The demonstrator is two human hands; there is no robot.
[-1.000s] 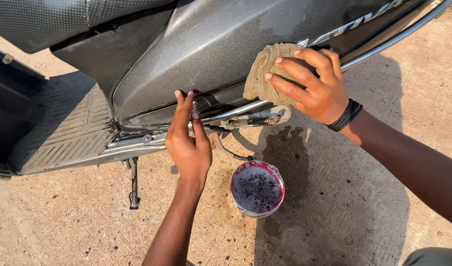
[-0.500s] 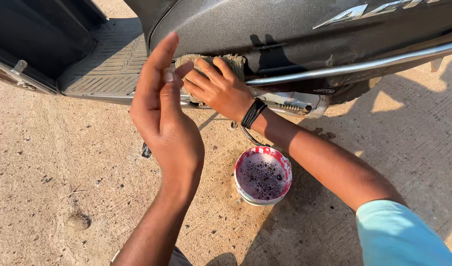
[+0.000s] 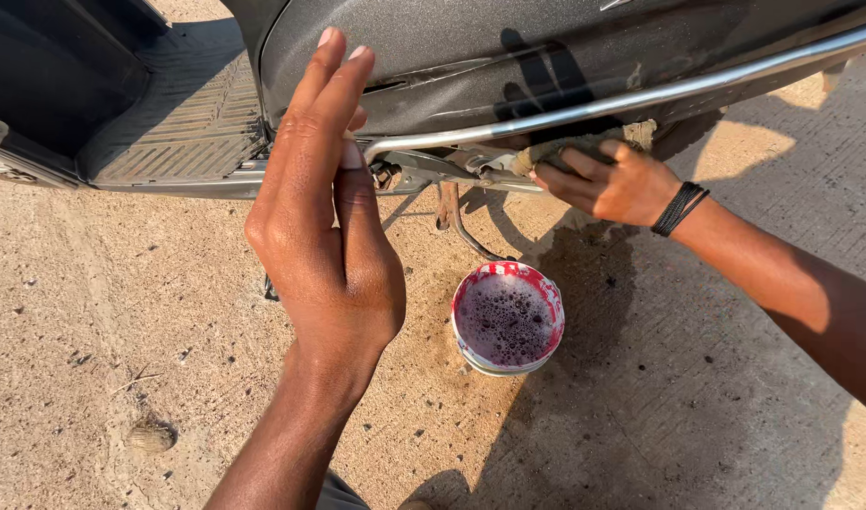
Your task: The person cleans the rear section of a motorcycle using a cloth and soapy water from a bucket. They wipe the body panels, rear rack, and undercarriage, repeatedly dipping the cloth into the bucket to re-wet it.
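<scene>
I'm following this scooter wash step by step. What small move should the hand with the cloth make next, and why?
Probably slide the cloth along the underside of the chrome rail. The right hand already presses it there, below the grey scooter panel, while the left hand is raised, open and empty.

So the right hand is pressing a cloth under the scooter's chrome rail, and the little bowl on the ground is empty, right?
Not quite: in the head view the bowl holds dark, bubbly liquid. The right hand does press the cloth under the chrome rail.
</scene>
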